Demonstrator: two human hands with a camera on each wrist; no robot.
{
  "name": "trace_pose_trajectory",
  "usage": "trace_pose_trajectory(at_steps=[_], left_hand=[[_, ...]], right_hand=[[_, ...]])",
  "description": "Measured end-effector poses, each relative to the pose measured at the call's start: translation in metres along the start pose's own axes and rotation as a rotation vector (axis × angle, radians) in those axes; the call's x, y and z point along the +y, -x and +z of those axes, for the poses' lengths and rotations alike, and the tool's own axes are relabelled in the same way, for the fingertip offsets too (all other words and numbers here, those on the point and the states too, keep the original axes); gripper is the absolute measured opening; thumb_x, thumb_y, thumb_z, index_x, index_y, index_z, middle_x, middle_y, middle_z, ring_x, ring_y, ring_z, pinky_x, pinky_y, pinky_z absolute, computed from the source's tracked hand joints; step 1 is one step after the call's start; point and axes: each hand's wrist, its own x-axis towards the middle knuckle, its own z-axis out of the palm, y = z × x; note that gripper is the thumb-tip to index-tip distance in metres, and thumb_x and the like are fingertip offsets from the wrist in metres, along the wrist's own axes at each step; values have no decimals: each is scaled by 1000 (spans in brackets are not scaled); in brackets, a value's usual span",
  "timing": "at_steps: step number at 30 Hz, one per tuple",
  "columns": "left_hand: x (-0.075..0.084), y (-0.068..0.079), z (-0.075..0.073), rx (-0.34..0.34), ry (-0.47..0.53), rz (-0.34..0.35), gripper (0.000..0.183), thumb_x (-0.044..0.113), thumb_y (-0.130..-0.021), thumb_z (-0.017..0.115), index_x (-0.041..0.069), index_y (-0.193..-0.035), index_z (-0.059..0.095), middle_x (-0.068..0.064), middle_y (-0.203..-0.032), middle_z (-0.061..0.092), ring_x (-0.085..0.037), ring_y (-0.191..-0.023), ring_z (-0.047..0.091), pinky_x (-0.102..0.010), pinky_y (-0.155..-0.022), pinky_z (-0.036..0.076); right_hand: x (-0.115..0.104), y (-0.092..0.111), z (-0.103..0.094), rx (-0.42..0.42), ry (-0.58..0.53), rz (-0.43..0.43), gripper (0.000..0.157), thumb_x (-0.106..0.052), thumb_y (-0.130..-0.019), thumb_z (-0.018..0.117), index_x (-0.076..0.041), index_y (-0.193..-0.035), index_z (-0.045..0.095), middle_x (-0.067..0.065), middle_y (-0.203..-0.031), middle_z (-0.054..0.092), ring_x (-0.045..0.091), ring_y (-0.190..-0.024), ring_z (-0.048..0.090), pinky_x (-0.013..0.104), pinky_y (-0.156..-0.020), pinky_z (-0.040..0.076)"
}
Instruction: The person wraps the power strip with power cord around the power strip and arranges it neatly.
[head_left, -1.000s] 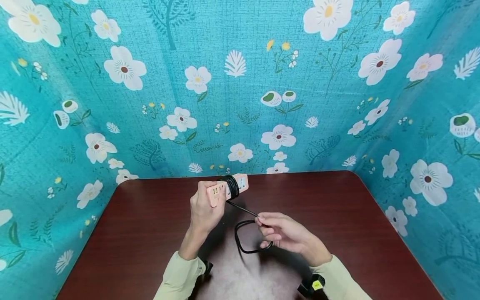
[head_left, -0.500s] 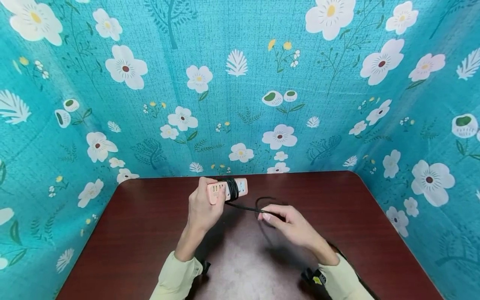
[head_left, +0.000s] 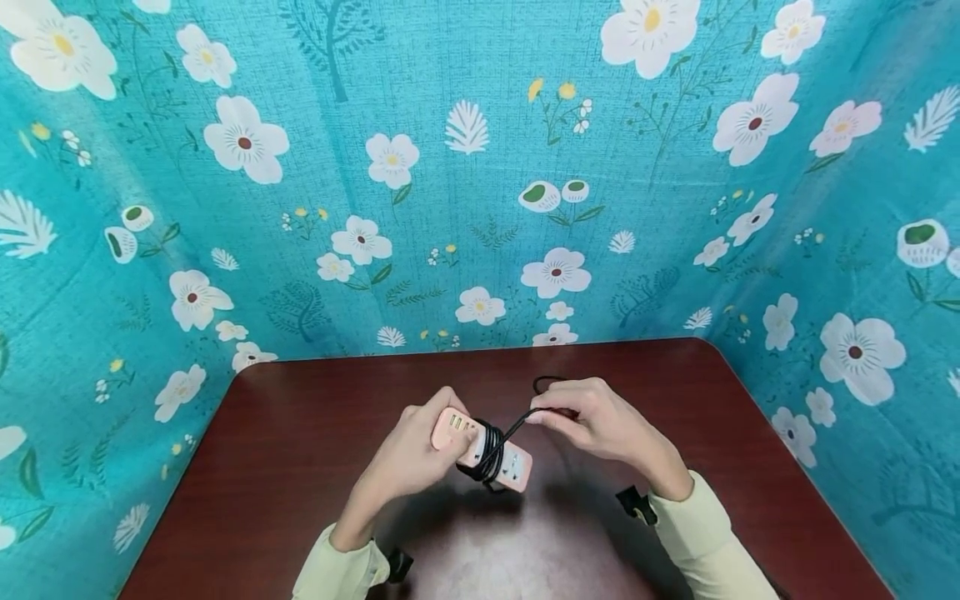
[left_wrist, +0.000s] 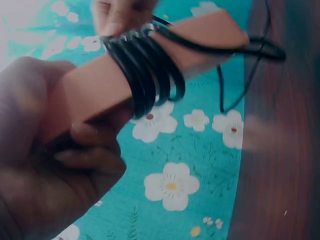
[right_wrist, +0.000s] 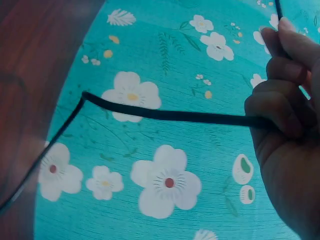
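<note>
A pink power strip [head_left: 516, 468] with white socket faces is held above the table, tilted down to the right. My left hand [head_left: 420, 442] grips its end with the USB ports, thumb on the front. Several turns of black cord [left_wrist: 145, 70] wrap around the strip's middle. From those turns the cord runs up to my right hand [head_left: 600, 421], which pinches it between thumb and fingertips. In the right wrist view the curled fingers [right_wrist: 280, 95] also enclose the cord, and a loose length of cord [right_wrist: 170, 116] trails away from them.
Beneath the hands lies a dark reddish-brown table [head_left: 300, 467] with rounded far corners. A teal floral cloth [head_left: 480, 208] hangs behind it and along both sides. Dark wrist camera mounts [head_left: 637, 504] sit at the light green sleeves [head_left: 693, 521].
The power strip has swung from tilting upward to tilting downward and has come nearer. My right hand has moved up and right, drawing the cord diagonally across the wrapped turns.
</note>
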Motion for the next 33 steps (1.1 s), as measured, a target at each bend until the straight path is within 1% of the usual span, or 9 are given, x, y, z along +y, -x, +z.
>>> trace_pose_trajectory(at_steps=[3, 7, 12, 15, 19, 23, 27, 30, 33], left_hand=[[-2, 2, 1, -89, 109, 74, 15, 19, -97, 74, 24, -104, 61, 5, -70, 67, -4, -55, 57, -26, -47, 50], [-5, 1, 6, -187, 231, 161, 12, 17, -97, 73, 20, -105, 65, 0, -72, 66, -1, -57, 56, -25, -47, 49], [-3, 5, 8, -223, 320, 228, 12, 11, -96, 72, 16, -106, 66, -6, -73, 65, 1, -60, 56, -22, -48, 49], [0, 6, 9, -233, 371, 276, 14, 5, -95, 69, 13, -106, 66, -9, -75, 64, 1, -62, 57, -21, -50, 50], [6, 5, 11, -209, 445, 328, 15, -1, -94, 65, 9, -106, 64, -13, -79, 65, 2, -65, 60, -23, -51, 52], [14, 3, 14, -139, 497, 336, 14, -2, -94, 63, 6, -105, 63, -16, -79, 64, 1, -64, 60, -25, -49, 52], [19, 0, 22, -99, 548, 342, 13, -4, -95, 61, 3, -106, 61, -19, -75, 62, 0, -63, 60, -25, -48, 51], [21, -4, 29, -68, 586, 348, 11, -4, -96, 59, 0, -106, 59, -22, -77, 62, 0, -65, 61, -26, -50, 53], [23, -8, 35, -8, 610, 346, 8, -3, -98, 57, -1, -106, 58, -24, -80, 62, -1, -67, 63, -27, -52, 54]], right_hand=[[5, 3, 2, -27, -93, 30, 16, -12, -95, 77, -27, -102, 78, -13, -76, 60, -6, -66, 46, 11, -60, 40], [11, 8, 5, -52, -239, 53, 18, -9, -94, 77, -25, -102, 80, -7, -76, 66, -5, -68, 48, 13, -58, 41], [15, 8, 12, -73, -395, 24, 23, -2, -93, 76, -21, -105, 81, -5, -78, 68, -3, -70, 51, 13, -59, 42], [15, 5, 16, -90, -454, -7, 21, -1, -94, 74, -20, -102, 79, -6, -76, 62, -2, -68, 48, 13, -58, 41], [13, 1, 19, -84, -540, -12, 21, 4, -95, 71, -16, -100, 78, -2, -72, 56, 2, -65, 45, 17, -55, 39], [13, 3, 24, -46, -625, 47, 21, 8, -96, 68, -10, -103, 78, 7, -73, 58, 4, -67, 48, 23, -57, 45], [16, 10, 34, -14, -698, 99, 19, 7, -98, 63, -7, -101, 76, 15, -75, 58, 4, -70, 52, 25, -59, 50], [17, 15, 44, 10, -791, 118, 17, 5, -103, 58, -4, -99, 72, 12, -74, 54, 8, -68, 50, 27, -56, 48], [14, 15, 53, 49, -847, 180, 20, -3, -107, 53, -5, -99, 71, 2, -79, 59, 7, -71, 54, 27, -59, 49]])
